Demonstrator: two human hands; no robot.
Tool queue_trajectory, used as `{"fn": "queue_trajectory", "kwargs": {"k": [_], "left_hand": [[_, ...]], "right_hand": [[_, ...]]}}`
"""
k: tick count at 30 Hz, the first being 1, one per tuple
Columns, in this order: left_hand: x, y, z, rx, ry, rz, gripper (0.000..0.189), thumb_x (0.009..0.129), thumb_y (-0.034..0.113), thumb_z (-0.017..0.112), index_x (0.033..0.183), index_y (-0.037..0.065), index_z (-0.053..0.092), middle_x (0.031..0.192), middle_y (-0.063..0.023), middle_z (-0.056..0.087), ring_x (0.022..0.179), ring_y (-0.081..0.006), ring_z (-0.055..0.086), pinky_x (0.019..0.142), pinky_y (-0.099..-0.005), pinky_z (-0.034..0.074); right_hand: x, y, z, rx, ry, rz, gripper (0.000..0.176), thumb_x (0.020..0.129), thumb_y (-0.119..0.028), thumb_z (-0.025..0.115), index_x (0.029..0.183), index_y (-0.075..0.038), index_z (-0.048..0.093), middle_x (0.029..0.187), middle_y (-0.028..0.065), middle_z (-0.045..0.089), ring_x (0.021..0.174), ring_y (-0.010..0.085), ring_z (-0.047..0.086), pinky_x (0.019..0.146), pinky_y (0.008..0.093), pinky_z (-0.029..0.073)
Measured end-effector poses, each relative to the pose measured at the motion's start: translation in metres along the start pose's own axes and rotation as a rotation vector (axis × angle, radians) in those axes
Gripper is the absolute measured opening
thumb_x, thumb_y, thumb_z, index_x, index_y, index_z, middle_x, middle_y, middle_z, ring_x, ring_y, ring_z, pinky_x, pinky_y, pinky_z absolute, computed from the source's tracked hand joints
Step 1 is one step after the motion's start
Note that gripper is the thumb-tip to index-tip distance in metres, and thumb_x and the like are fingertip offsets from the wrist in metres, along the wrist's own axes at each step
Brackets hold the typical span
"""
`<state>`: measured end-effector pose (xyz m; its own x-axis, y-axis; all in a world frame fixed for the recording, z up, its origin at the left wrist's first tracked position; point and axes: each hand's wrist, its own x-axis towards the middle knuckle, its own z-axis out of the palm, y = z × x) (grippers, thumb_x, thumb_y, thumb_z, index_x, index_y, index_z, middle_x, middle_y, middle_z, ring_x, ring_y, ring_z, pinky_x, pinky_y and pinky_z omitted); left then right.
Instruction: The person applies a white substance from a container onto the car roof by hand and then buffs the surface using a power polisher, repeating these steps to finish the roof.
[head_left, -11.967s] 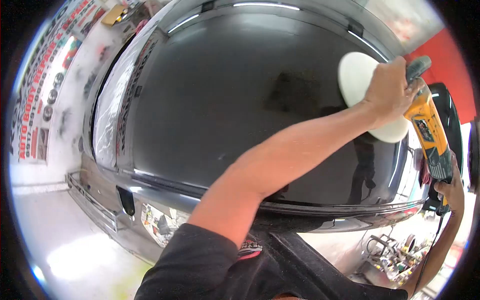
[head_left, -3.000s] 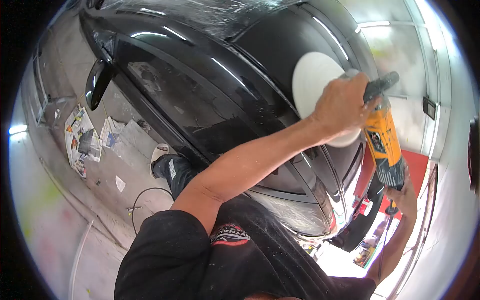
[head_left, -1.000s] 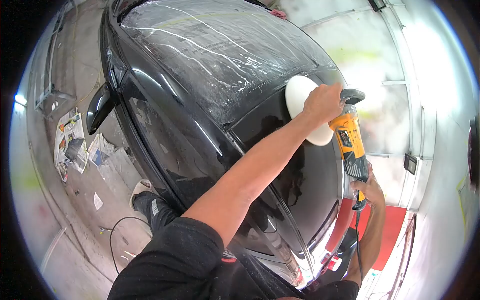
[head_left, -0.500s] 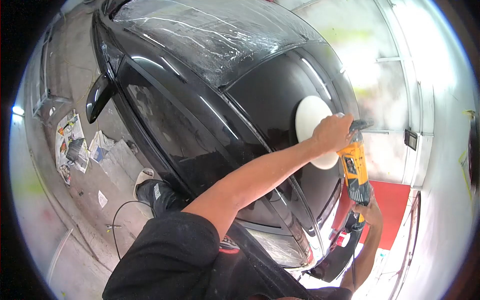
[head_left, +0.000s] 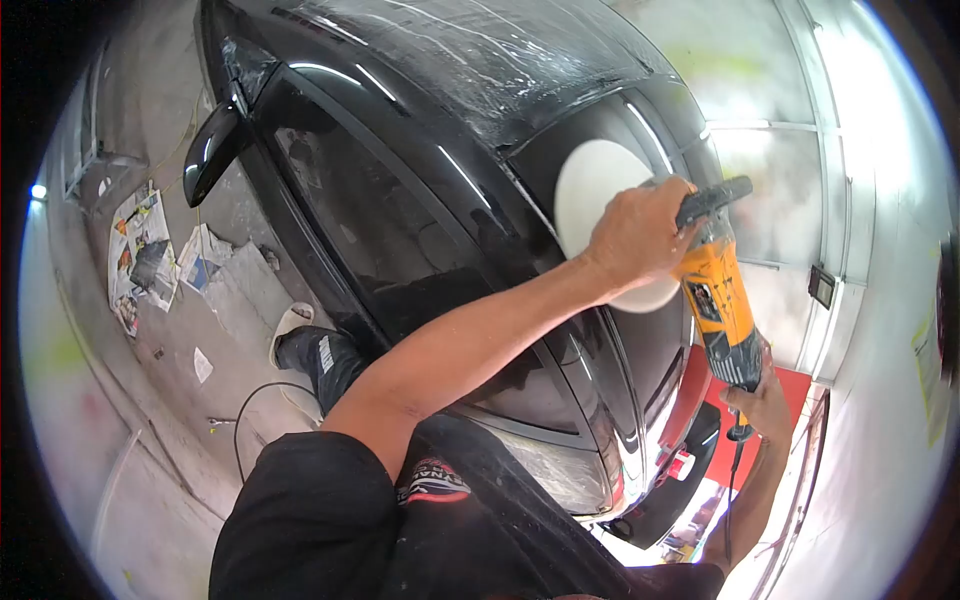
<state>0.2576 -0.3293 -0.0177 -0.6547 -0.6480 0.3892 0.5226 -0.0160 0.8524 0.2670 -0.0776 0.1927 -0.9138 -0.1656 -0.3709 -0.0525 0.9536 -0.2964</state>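
An orange and black polisher (head_left: 722, 295) with a round white pad (head_left: 600, 190) is held in both hands over the roof of a glossy black car (head_left: 560, 140). My left hand (head_left: 640, 235) is closed around its black front handle (head_left: 715, 202). Farther back, my right hand (head_left: 762, 405) wraps the rear grip, where a dark cord (head_left: 733, 490) hangs down. The pad stands tilted at the roof; whether its face touches the paint is hidden.
Streaked clear plastic film (head_left: 490, 60) covers the windshield area. A side mirror (head_left: 212, 150) sticks out on the left. Newspapers (head_left: 140, 255) and a cable (head_left: 238, 430) lie on the floor near my foot. A red panel (head_left: 790, 390) stands behind the polisher.
The polisher and both hands appear closer to the camera. Its pad has shifted to the left and up in view, while the camera view has also moved slightly. Both hands keep their grip.
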Motion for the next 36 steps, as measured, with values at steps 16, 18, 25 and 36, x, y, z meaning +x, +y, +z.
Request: {"fn": "queue_trajectory", "kwargs": {"k": [16,18,25,36], "left_hand": [[0.0,0.002,-0.051,0.078,0.129,0.015,0.021,0.091,0.016,0.076,0.097,-0.001,0.065,0.076,-0.0196,0.07,0.069,-0.0349,0.073,0.059,-0.0376,0.053],[0.007,-0.002,-0.048,0.082,0.056,-0.019,0.021,0.091,0.015,0.076,0.101,0.0,0.065,0.08,-0.02,0.07,0.074,-0.0366,0.073,0.061,-0.0383,0.054],[0.012,-0.033,0.011,0.138,-0.218,-0.134,0.025,0.092,0.022,0.075,0.1,0.004,0.06,0.08,-0.018,0.068,0.076,-0.0393,0.07,0.066,-0.0441,0.054],[-0.074,0.031,0.058,0.137,-0.336,-0.06,0.028,0.093,0.024,0.074,0.097,0.002,0.058,0.071,-0.0192,0.065,0.068,-0.0421,0.069,0.06,-0.0476,0.053]], "right_hand": [[0.02,-0.044,0.021,-0.135,-0.045,-0.114,0.096,0.072,0.008,0.075,0.158,-0.011,0.035,0.11,0.0053,0.066,0.084,0.0129,0.061,0.07,0.0278,0.053],[0.028,-0.042,0.018,-0.102,-0.08,-0.059,0.097,0.072,0.008,0.076,0.158,-0.011,0.035,0.113,0.0058,0.066,0.089,0.0144,0.062,0.074,0.0281,0.054],[0.056,0.045,0.004,0.107,-0.08,0.068,0.095,0.07,0.012,0.077,0.155,-0.004,0.035,0.123,0.0064,0.061,0.105,0.0154,0.06,0.088,0.03,0.053],[-0.026,0.138,0.007,0.221,-0.101,0.107,0.106,0.06,0.007,0.078,0.156,-0.002,0.034,0.135,0.0078,0.057,0.128,0.0211,0.052,0.114,0.0352,0.035]]}}
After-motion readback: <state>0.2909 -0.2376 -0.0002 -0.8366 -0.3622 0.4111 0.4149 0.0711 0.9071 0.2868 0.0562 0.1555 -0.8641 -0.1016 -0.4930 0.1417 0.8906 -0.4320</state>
